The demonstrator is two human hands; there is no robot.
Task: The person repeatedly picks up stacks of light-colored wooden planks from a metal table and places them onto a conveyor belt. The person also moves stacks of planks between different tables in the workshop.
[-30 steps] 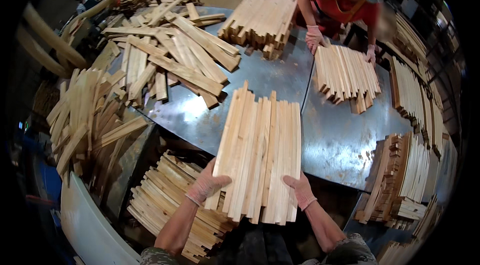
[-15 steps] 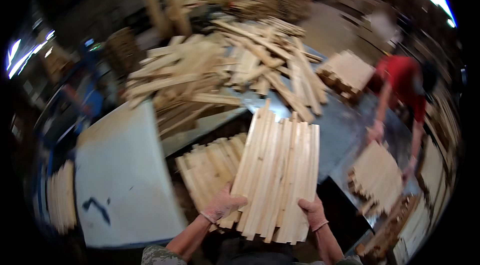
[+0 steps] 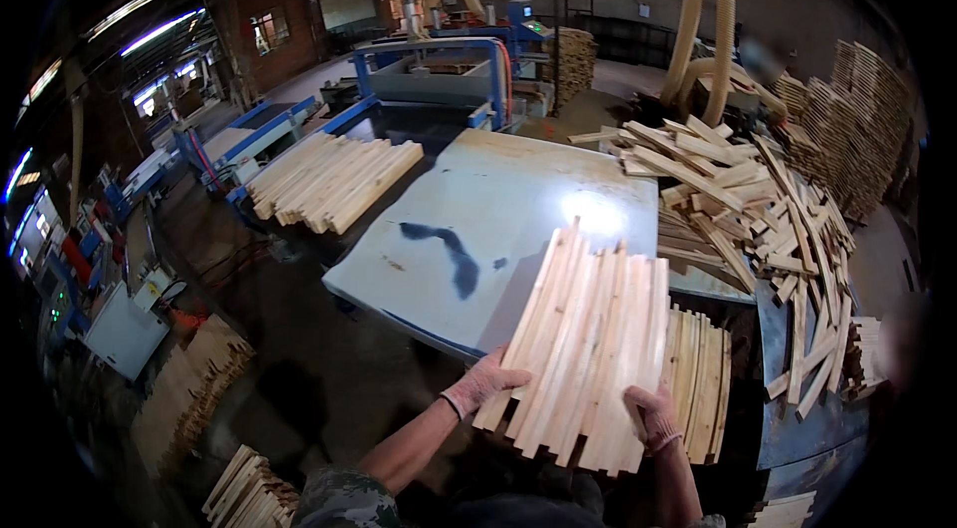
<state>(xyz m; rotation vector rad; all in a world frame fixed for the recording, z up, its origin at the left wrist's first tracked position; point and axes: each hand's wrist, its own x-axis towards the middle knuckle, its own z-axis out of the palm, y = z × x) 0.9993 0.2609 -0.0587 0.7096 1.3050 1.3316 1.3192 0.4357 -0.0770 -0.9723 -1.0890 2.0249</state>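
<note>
A bundle of pale wooden slats (image 3: 583,349) is squeezed between my two gloved hands, its strips side by side with uneven ends. My left hand (image 3: 485,383) grips the left edge, thumb on top. The opposite edge is held by my right hand (image 3: 655,413), also with the thumb over the face. Behind and right of the bundle, another set of slats (image 3: 700,378) stands lower down, partly hidden. Just beyond the held slats lies a pale, stained tabletop (image 3: 538,179).
Slats (image 3: 334,179) lie in a row on a dark machine bed with a blue frame (image 3: 434,44). Loose wooden strips (image 3: 738,189) are heaped at right, over a blue-grey table (image 3: 797,428). More stacked boards (image 3: 194,388) stand on the floor at lower left.
My view has swung left, bringing the blue-framed machine into sight. Both hands still hold the slat bundle. The person in red no longer shows clearly.
</note>
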